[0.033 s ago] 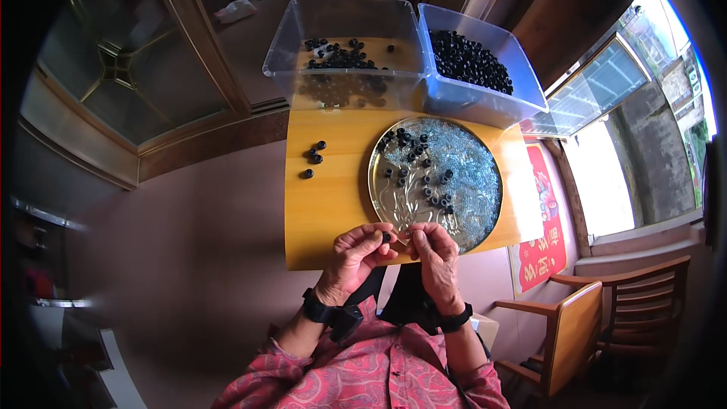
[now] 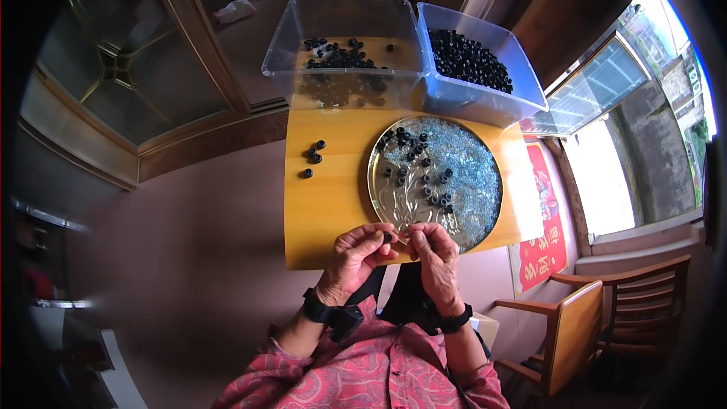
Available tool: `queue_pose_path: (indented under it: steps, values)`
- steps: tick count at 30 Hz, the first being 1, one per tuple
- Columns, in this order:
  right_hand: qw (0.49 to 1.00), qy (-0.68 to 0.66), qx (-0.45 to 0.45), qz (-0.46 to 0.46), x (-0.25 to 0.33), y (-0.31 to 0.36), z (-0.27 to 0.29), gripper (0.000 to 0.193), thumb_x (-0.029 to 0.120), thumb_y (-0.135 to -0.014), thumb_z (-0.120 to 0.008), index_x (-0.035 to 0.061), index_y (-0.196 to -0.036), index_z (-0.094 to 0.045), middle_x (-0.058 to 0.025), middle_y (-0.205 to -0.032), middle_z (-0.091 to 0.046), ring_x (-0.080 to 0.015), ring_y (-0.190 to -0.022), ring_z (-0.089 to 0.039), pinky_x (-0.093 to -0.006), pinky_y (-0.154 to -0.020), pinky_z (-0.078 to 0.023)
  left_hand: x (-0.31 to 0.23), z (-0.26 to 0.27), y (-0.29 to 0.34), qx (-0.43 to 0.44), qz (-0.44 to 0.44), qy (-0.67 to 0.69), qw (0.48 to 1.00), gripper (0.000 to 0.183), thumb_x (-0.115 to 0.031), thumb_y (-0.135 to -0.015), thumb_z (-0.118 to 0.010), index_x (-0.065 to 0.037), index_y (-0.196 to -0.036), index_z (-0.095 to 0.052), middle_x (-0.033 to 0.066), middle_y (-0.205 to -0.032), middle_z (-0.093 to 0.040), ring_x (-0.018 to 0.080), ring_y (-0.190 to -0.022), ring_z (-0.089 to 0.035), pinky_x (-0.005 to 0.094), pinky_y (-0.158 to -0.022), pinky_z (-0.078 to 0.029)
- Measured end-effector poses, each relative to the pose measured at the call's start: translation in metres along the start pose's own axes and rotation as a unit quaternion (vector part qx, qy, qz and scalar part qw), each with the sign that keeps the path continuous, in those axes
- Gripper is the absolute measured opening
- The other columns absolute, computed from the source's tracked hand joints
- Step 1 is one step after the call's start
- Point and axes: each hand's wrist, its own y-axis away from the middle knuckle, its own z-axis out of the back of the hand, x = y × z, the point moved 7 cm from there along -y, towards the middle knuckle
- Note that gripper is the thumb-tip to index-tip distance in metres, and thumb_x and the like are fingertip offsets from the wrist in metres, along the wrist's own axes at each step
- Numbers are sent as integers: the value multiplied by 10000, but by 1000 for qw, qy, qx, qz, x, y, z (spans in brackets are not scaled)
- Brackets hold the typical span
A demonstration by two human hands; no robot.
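Note:
Over the near edge of the wooden table (image 2: 322, 216), both my hands are close together with fingertips almost meeting. Thumb and fingers of my left hand (image 2: 351, 256) pinch a small black ring-shaped part (image 2: 388, 238). My right hand (image 2: 437, 259) is closed in a pinch at the tray's near rim; whatever is between its fingertips is too small to make out. Just beyond lies a round shiny metal tray (image 2: 390, 204) with an embossed pattern. Small clear bluish pieces (image 2: 473, 174) cover its right side, and several black ring-shaped parts (image 2: 433, 201) are scattered across its middle and far left.
Several loose black parts (image 2: 316, 158) rest on the table left of the tray. Behind stand two clear plastic bins: the left bin (image 2: 276, 53) holds a scattering of black parts, the right bin (image 2: 522, 102) a large heap. A wooden chair (image 2: 579, 326) stands at right, below an open window.

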Motion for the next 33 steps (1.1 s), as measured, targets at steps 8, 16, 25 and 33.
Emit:
queue_pose_path:
  steps: [8,16,25,33]
  values:
    - [996,15,-6,84,13,11,-8,95,1,-968,-586,22,-1035,-650,-33,-1053,-572,-104,-927,-595,-237,-787,-477,9,-12,-2,17,7,-4,1000,241,-100,-989,-570,-5,-1199,-638,58,-955,-661,125,-848,-629,379,-869,-586]
    - [965,166,-24,201,23,16,-10,109,-13,-942,-610,14,-1037,-656,-66,-1052,-575,-114,-913,-600,-247,-804,-516,11,-8,1,-9,11,-33,999,222,-92,-979,-588,-15,-1178,-650,44,-955,-669,120,-834,-638,365,-856,-589]
    - [995,-90,34,-28,14,14,-13,90,-22,-896,-674,-4,-974,-633,-56,-999,-628,-135,-874,-641,-259,-745,-536,6,-10,2,-2,13,-96,995,211,-75,-957,-619,4,-1150,-652,108,-1049,-693,175,-920,-685,352,-868,-590]
    - [993,-21,84,-79,11,7,-9,90,-31,-884,-685,10,-923,-615,-26,-960,-634,-93,-879,-630,-236,-773,-524,4,-1,0,48,51,-130,989,187,-54,-938,-639,16,-1110,-660,119,-993,-702,199,-897,-698,359,-833,-603]
